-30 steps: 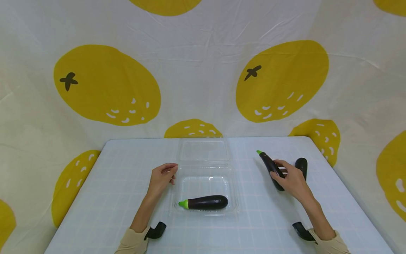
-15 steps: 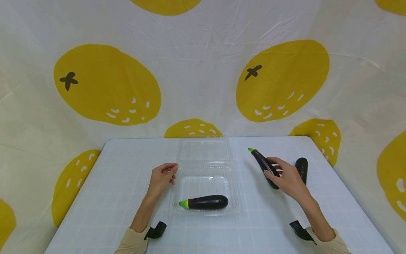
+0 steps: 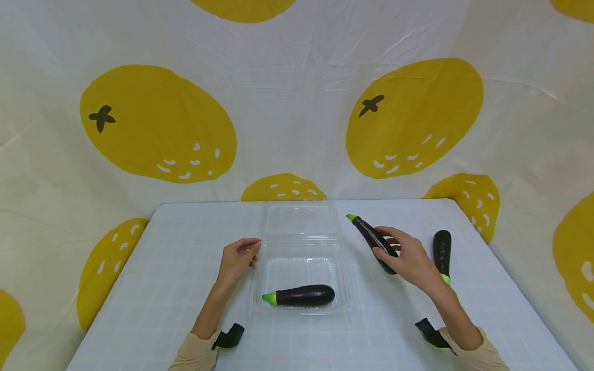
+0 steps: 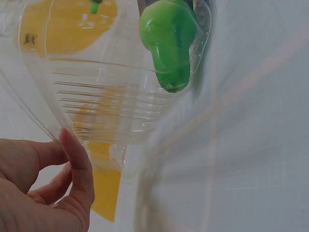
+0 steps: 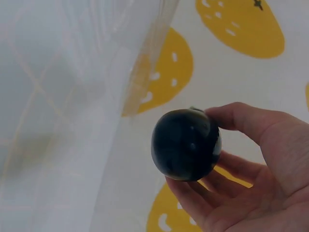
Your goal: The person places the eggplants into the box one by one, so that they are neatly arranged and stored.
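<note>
A clear plastic box [image 3: 297,270] stands with its lid [image 3: 299,219] folded back, and one eggplant [image 3: 303,296] lies across its near side, green tip to the left. My left hand [image 3: 237,260] pinches the box's left rim between thumb and forefinger; the left wrist view shows that hand [image 4: 58,183] at the clear rim [image 4: 48,116]. Right of the box, my right hand [image 3: 408,257] grips a second eggplant [image 3: 371,238], its green tip pointing up and left. In the right wrist view the dark round end of this eggplant [image 5: 186,145] sits between thumb and fingers.
A third eggplant [image 3: 442,252] lies on the right of the white table [image 3: 185,221], partly behind my right wrist, green end toward me. A cloth with yellow fruit prints [image 3: 287,103] hangs behind the table.
My right hand has moved left with the eggplant in its grip, uncovering more of the eggplant at the right. My left hand and the box have stayed in place.
</note>
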